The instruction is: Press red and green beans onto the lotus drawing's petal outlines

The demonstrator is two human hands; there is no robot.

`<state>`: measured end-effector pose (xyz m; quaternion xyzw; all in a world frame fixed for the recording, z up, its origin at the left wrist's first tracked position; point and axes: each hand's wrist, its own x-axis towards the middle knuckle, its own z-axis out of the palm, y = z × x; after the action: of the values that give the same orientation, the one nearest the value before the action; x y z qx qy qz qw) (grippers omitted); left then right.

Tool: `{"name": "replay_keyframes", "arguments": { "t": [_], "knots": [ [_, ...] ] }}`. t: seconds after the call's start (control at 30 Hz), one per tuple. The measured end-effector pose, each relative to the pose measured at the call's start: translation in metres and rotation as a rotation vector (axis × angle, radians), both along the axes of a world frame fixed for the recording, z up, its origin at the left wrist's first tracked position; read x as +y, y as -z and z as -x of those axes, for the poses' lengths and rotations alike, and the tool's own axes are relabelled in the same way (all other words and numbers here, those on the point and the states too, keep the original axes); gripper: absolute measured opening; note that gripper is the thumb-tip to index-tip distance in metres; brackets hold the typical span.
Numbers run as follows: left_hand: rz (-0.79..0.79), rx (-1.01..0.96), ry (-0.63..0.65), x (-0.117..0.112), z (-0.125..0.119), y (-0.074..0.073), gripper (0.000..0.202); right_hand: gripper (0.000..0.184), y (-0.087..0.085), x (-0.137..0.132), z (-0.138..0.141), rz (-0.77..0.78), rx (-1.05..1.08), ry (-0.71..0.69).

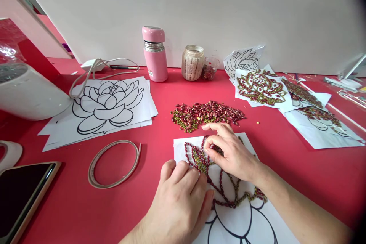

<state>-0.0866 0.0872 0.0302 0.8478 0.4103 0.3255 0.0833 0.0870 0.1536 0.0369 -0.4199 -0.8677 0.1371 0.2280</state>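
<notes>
A white paper (pixel 225 219) printed with a black lotus outline lies in front of me. Rows of dark red beans (pixel 220 194) and green mung beans (pixel 200 162) follow and fill part of its lines. My left hand (pixel 181 194) rests over the paper's left side, fingers curled and closed, their tips hidden behind the knuckles. Above the upper petals is my right hand (pixel 230 150), thumb and index finger brought together; whatever they pinch, if anything, is too small to make out. Just beyond it spreads a loose pile of mixed beans (pixel 208 114).
Lotus printouts (pixel 137 116) lie left, near a tape coil (pixel 91 171), a phone (pixel 25 194) and a white container (pixel 34 91). A pink thermos (pixel 156 61), a glass jar (pixel 193 65) and a small cup (pixel 209 70) stand behind. Bean-covered sheets (pixel 263 87) overlap at right.
</notes>
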Motion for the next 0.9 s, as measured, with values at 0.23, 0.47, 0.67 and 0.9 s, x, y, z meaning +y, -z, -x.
{"name": "replay_keyframes", "arguments": {
  "t": [0.23,0.47,0.67,0.9],
  "knots": [
    [0.016,0.022,0.007,-0.0007,-0.0003,-0.0054,0.011,0.011,0.0024,0.0015,0.0010,-0.009,-0.016,0.005],
    [0.005,0.012,0.005,-0.0006,0.0005,-0.0006,0.011,0.011,0.0029,0.0018,-0.0009,-0.006,0.019,0.032],
    [0.000,0.019,0.010,-0.0005,-0.0005,-0.0008,0.011,0.021,0.0036,0.0011,0.0007,-0.029,-0.025,0.082],
    [0.005,0.029,0.010,-0.0003,-0.0006,-0.0026,0.010,0.032,0.0078,0.0021,0.0035,-0.037,-0.086,0.114]
  ]
}}
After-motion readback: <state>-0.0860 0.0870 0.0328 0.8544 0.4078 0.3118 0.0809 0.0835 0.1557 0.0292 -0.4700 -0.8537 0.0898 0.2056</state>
